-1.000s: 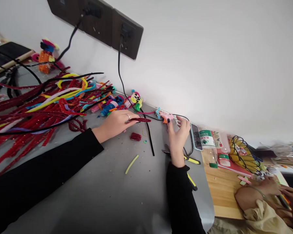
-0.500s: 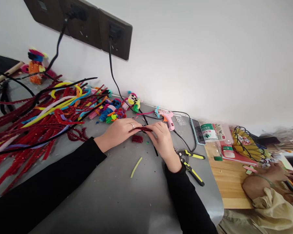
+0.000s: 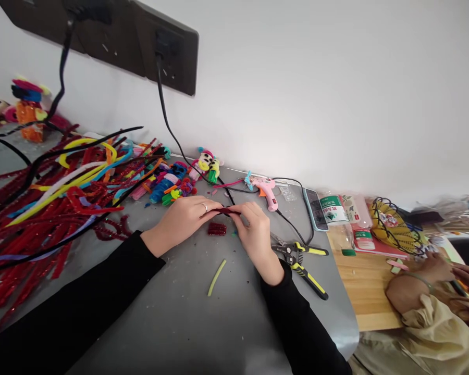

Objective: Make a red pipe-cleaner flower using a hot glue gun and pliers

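Between my two hands a dark red pipe cleaner point(image 3: 227, 211) is pinched, mostly hidden by the fingers. My left hand point(image 3: 183, 219), with a ring on one finger, grips its left part. On the other side my right hand point(image 3: 253, 229) pinches its right part. Just below them a short block of dark red glittery pipe cleaner pieces point(image 3: 217, 229) lies on the grey table surface point(image 3: 160, 317). Nearer to me is a short yellow-green pipe cleaner piece point(image 3: 216, 277). Yellow-and-black wire cutters point(image 3: 299, 256) lie beside my right wrist.
A heap of long pipe cleaners point(image 3: 62, 208) spreads at left. Small pipe cleaner dolls point(image 3: 201, 164) and a pink glue gun point(image 3: 266, 190) sit by the wall. A phone point(image 3: 316, 209), a bottle point(image 3: 338, 219) and a yellow basket point(image 3: 393, 224) are at right, near another person's hands point(image 3: 437, 271).
The view has shifted slightly, so the sockets and the heap sit farther left. Both my hands keep hold of the dark red pipe cleaner in nearly the same place.
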The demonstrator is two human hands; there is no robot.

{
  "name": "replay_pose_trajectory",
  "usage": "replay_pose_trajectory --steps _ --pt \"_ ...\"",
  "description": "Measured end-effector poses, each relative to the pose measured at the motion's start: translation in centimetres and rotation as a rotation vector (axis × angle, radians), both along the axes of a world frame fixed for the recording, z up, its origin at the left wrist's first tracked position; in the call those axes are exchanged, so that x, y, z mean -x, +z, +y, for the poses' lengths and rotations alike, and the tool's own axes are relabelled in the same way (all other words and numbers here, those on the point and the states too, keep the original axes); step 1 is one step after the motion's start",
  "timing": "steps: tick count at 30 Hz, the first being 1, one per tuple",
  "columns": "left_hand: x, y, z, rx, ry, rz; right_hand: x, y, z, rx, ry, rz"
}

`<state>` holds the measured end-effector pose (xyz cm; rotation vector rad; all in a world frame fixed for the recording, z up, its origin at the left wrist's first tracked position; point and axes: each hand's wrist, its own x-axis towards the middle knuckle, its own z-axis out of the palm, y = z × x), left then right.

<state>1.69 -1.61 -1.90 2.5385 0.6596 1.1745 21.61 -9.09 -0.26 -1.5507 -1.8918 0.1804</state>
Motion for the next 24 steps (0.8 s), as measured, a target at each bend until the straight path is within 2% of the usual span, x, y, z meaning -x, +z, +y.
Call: replay_pose_trajectory --steps 3,9,18,24 --pt "-0.02 0.0 -0.1 -0.005 0.002 -0.006 -0.05 0.15 -0.16 0.006 -0.006 0.003" --pt "0.37 0.01 0.03 0.086 0.017 0.04 -0.15 0.53 -0.44 0.005 0.015 0.007" --pt "0.21 0.37 0.04 0.059 0.005 0.025 -0.75 0.19 -0.14 0.028 0.097 -0.053" --pt "-0.02 0.05 -0.13 0.093 0.008 0.013 -0.84 -0.01 -0.13 0.025 0.063 -0.069"
